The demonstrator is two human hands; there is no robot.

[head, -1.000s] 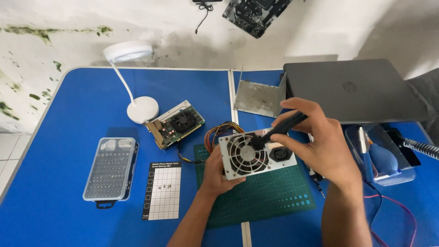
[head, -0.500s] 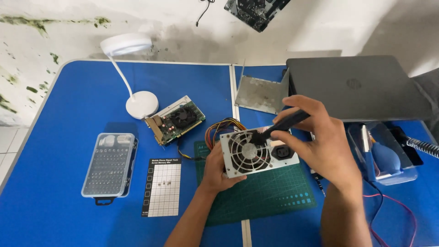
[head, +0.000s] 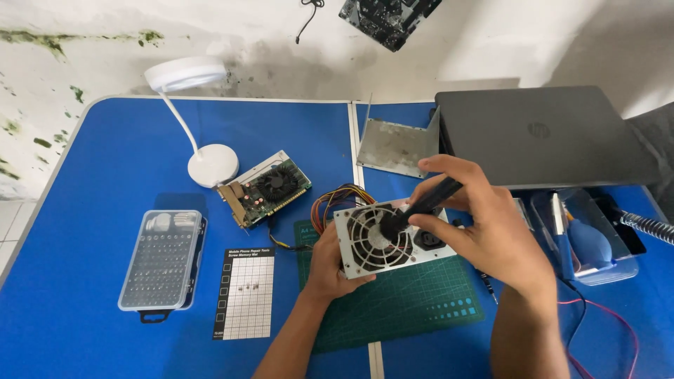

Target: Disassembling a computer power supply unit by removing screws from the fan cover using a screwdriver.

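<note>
Hands [head: 491, 231] closed on screwdriver [head: 421, 205] and power supply [head: 390, 240].

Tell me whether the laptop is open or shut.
Shut. The laptop lies flat on the table with its grey lid down; no screen or keyboard shows.

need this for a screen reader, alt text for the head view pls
A right hand presses a black brush to the fan grille of a grey power supply, steadied by the left hand on a green cutting mat.
</note>
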